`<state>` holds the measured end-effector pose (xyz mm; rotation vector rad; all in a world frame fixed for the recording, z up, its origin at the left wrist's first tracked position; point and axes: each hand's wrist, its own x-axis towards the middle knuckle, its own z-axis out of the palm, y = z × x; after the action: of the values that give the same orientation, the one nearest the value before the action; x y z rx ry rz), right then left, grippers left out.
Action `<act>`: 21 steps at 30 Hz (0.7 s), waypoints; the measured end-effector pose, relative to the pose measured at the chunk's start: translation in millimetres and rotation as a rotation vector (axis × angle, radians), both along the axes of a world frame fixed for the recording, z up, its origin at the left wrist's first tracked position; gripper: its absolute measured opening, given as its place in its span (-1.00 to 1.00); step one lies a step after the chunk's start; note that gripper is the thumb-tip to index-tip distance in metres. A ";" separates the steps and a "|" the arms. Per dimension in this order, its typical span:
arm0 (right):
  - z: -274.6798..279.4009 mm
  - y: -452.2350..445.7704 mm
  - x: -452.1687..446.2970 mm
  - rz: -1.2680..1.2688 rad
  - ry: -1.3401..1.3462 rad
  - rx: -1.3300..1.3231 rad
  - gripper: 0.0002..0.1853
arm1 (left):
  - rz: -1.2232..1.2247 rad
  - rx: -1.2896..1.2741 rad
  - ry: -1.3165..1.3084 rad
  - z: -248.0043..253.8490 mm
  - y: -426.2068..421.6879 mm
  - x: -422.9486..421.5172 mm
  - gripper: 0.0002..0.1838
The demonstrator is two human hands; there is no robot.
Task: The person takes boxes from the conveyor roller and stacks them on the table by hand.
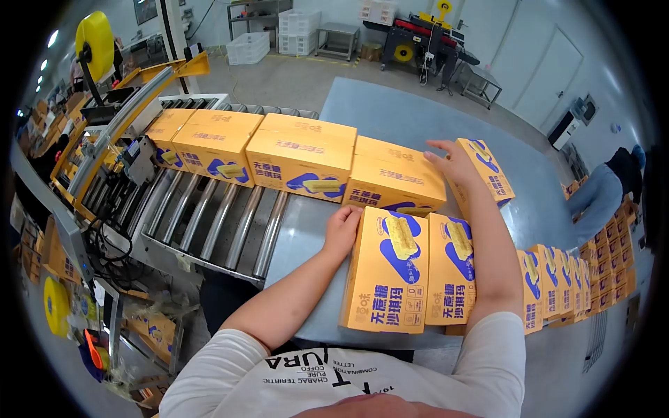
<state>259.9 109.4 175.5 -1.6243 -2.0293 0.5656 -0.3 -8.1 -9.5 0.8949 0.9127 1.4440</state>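
A row of orange-yellow cartons runs from the roller conveyor (pixel 230 209) onto the blue-grey table (pixel 376 104). The rightmost carton in that row (pixel 397 167) lies on the table. At its right end, my right hand (pixel 454 164) is open, fingers spread near its top edge. A separate carton (pixel 488 167) stands just right of that hand. My left hand (pixel 341 233) has its fingers curled between the row's near side and a nearer upright carton (pixel 387 272); the fingertips are hidden. Another upright carton (pixel 450 272) stands beside the nearer one, partly behind my right forearm.
More upright cartons (pixel 550 279) line the right side, beside stacked cartons (pixel 613 258) and a bending person (pixel 606 184). Left is a taping machine frame (pixel 139 104) with a yellow tape roll (pixel 95 45). White crates (pixel 300 31) and a red-black machine (pixel 418 42) stand behind.
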 end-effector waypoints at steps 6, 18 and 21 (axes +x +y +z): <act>-8.0 -1.7 -10.0 0.174 -0.161 0.053 -0.21 | 0.018 0.004 -0.008 0.9 -0.9 1.0 -0.76; -8.3 -14.0 -26.4 0.420 -0.322 0.067 0.15 | 0.040 0.035 0.007 -0.6 -1.1 3.7 -0.76; -8.8 -16.5 -27.6 0.341 -0.347 0.159 0.11 | 0.029 0.028 0.016 0.2 -0.1 3.4 -0.78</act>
<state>232.3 92.9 166.7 -1.3639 -2.5610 0.2343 3.1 -8.3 -9.3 0.9191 0.9224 1.4792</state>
